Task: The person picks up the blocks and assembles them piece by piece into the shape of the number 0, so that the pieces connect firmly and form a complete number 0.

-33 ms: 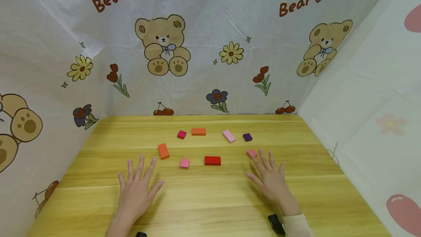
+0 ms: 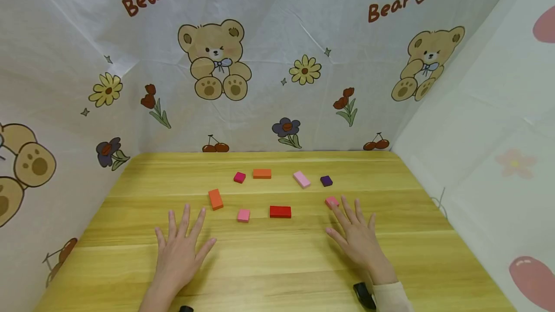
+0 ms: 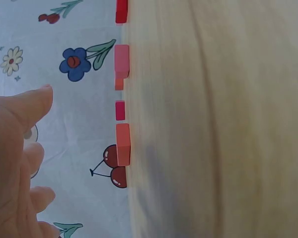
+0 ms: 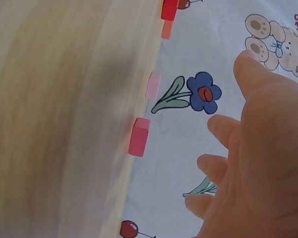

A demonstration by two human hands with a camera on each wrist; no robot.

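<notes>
Left hand (image 2: 179,256) and right hand (image 2: 360,242) are hovering over the wooden table (image 2: 277,268), fingers standing wide apart, both holding nothing; eight blocks are lying separately: near orange block (image 2: 215,199), crimson block (image 2: 240,177), far orange block (image 2: 262,174), pale pink block (image 2: 301,179), purple block (image 2: 326,181), left pink block (image 2: 244,215), red block (image 2: 280,212), right pink block (image 2: 331,201), the last sitting nearest the right fingertips, apart from them; none is being gripped or stacked, so handling is seemingly standing at its start, all eight remaining
</notes>
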